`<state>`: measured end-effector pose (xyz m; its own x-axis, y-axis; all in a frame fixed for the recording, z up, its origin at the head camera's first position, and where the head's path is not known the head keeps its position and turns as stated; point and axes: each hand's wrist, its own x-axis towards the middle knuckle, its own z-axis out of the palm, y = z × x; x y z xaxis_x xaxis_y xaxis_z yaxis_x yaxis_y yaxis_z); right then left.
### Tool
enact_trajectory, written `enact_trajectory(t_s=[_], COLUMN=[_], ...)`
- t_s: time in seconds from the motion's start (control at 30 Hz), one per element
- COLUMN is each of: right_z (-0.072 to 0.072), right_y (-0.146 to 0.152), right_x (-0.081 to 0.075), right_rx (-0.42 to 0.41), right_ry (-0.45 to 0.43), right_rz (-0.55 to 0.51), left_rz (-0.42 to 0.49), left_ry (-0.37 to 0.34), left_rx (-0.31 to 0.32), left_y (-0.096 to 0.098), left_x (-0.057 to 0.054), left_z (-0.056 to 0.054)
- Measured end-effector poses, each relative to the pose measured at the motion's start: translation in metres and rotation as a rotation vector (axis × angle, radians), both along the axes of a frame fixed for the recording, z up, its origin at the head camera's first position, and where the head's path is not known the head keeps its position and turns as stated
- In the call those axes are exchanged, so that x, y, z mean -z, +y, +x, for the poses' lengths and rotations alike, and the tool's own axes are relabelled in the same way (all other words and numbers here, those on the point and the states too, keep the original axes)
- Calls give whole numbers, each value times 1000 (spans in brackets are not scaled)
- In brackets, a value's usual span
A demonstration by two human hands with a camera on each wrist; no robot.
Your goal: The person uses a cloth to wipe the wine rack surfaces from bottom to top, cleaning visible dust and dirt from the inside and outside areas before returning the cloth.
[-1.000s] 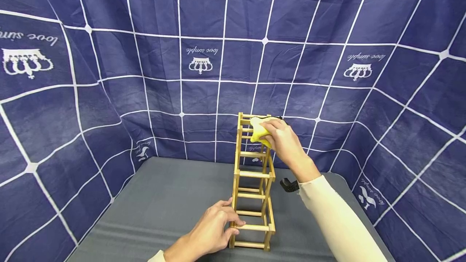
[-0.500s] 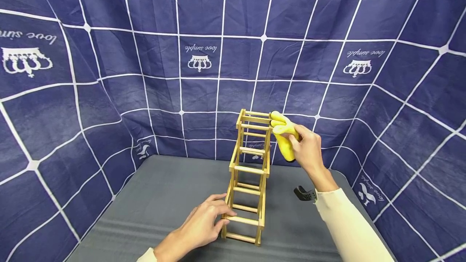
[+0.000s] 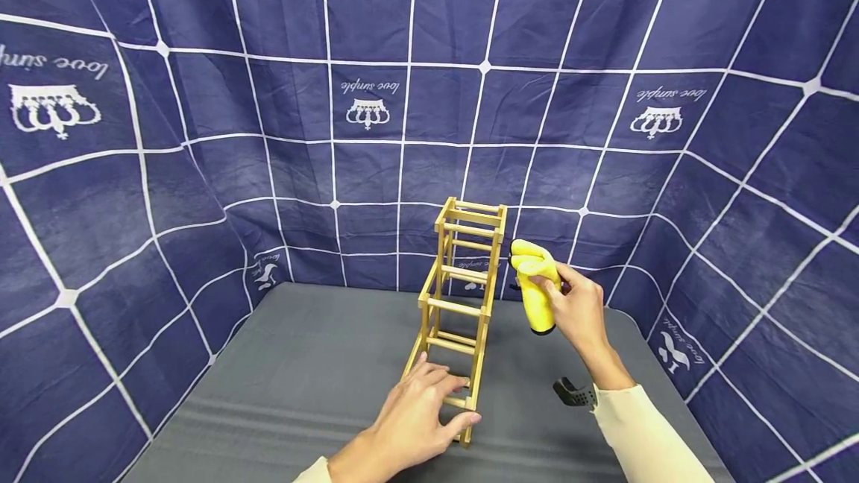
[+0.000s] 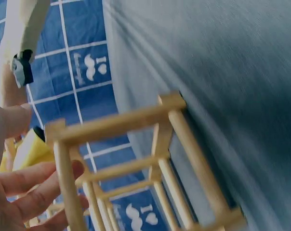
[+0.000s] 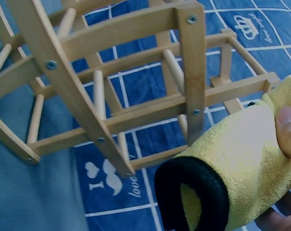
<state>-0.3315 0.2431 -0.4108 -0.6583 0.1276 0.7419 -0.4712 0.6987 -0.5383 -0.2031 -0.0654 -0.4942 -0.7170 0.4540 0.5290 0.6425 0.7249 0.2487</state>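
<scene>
A folded yellow cloth with black edging hangs from my right hand, which pinches it between thumb and fingers. It is held just right of a tall, tiered wooden rack, apart from its posts in the head view. The right wrist view shows the towelling cloth close up, beside the rack's bolted slats. My left hand is at the rack's near end, fingers spread over the rails and thumb apart. In the left wrist view its fingers extend past a rod, partly hidden by it.
The rack stands on a grey cloth-covered surface. Blue curtain with white grid lines encloses the back and both sides. A black strap-like piece sticks out from my right wrist.
My right hand has carried the cloth from the rack's top, right and down, off the rack. My left hand has shifted right across the near rails, its fingers spreading. The rack has turned a little.
</scene>
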Motion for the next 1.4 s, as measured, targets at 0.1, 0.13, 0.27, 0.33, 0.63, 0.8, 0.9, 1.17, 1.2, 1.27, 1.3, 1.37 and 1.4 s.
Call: enact_trajectory(t_s=[0.1,0.13,0.27,0.33,0.63,0.8,0.9,1.17,1.2,1.27,1.3,1.37,1.4], right_z=[6,7,12,16,28,35,39,50,51,53,54,55,56], right_y=[-4,-3,-2,-1,2,3,2,0,0,-1,-1,-1,-1], right_x=[5,8,19,24,37,41,42,47,49,51,53,56,58], right_rx=[21,21,3,-7,-19,-44,-104,-339,-368,-421,-448,-500,-524], right_ry=[-50,-61,-99,-111,-167,-195,-222,-252,-249,-238,-233,-222,-215], right_rz=[4,7,6,-7,-69,-65,-70,-108,-108,-100,-89,-65,-51], left_rz=[3,6,40,59,44,-1,-35,-73,-74,-76,-77,-75,-77], left_ry=[-46,-52,-50,-52,-28,-48,-54,-57,-43,-8,11,46,60], left_rx=[-9,-11,2,11,36,51,62,89,95,105,108,116,118], left_y=[12,13,13,9,-25,-43,-53,-72,-74,-77,-78,-80,-81], left_x=[1,2,4,4,0,-2,-2,1,2,3,4,5,5], left_z=[-1,-1,-2,-3,-14,-21,-27,-41,-42,-46,-47,-51,-53])
